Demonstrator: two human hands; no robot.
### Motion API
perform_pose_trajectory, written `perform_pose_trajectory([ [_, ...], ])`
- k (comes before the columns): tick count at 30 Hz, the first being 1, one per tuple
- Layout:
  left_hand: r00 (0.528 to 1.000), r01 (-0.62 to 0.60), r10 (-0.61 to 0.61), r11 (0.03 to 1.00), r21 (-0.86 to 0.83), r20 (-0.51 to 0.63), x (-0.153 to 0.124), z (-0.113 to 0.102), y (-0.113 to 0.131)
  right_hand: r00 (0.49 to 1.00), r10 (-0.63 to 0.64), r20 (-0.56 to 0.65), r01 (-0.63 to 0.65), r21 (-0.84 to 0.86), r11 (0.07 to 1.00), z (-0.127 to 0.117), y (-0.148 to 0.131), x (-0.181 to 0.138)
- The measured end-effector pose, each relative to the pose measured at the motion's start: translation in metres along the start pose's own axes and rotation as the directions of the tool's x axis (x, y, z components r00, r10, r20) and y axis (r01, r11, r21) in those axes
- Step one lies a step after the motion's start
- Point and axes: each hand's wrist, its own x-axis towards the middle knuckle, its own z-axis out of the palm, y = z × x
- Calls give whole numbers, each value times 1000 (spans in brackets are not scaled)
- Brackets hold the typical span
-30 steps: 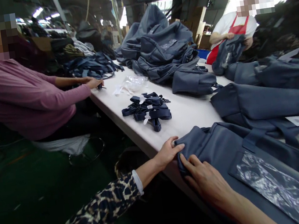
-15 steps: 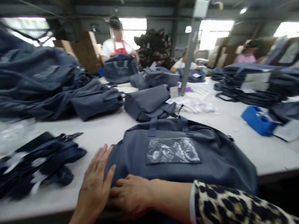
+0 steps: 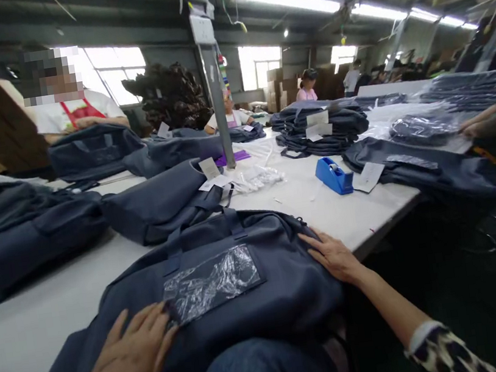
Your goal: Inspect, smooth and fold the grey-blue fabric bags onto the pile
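Observation:
A dark blue duffel bag (image 3: 289, 279) lies at the near edge of the table, with two short straps on top and a clear plastic window (image 3: 215, 280) on its front. My left hand (image 3: 130, 350) rests flat on the bag's front, its fingers stretched out beside the window's left end. On the bag's right end lies my right hand (image 3: 331, 254), fingers extended over the fabric near the zipper end. Neither hand grips the bag. A denim-covered knee (image 3: 255, 369) shows below the bag.
The white table (image 3: 306, 202) carries a blue tape dispenser (image 3: 334, 175), more dark blue bags (image 3: 162, 201) and a stack of folded bags (image 3: 320, 126). A metal post (image 3: 218, 104) rises mid-table. A co-worker in a red apron (image 3: 80, 111) stands across; another person's arm (image 3: 492, 118) reaches in at right.
The view has swung right. My right hand has gone from the bag's left end to its right end. My left hand now lies on the bag's front, near the window.

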Motion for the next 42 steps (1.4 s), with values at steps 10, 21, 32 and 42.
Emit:
perform_pose_trajectory([
  [10,915,17,151,912,-409,374,88,29,57,996,-92,0,91,-72,993,13,24,22],
  [21,840,540,-514,762,-358,174,129,9,-64,967,-170,190,173,1,985,39,-81,181],
  [32,899,427,-360,592,-684,249,150,19,-61,943,-184,279,123,221,967,69,-151,200],
  [42,961,260,-156,799,-542,230,116,-4,-70,866,-290,406,84,454,887,26,-87,132],
])
